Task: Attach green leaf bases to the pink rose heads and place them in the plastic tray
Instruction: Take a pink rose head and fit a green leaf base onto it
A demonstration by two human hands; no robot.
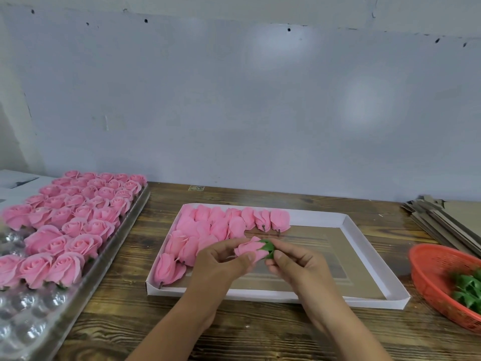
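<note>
Here, pink rose head [249, 248] in left hand [223, 259], green leaf base [268, 247] pinched by right hand [294, 264]

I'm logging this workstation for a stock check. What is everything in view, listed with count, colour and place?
Plastic tray: one, clear, table's left; holds many upright pink roses.
White box: one, table centre; holds pink rose heads lying on their sides at its left and far end.
Basket: one, red-orange, right edge; holds green leaf bases.
Cardboard sheets: a stack, brown, far right.
Table: one, dark wood.
Rose head: one, pink, held over the box.
Leaf base: one, green, at that rose's end.
Left hand: grips the rose head.
Right hand: pinches the leaf base.
</note>
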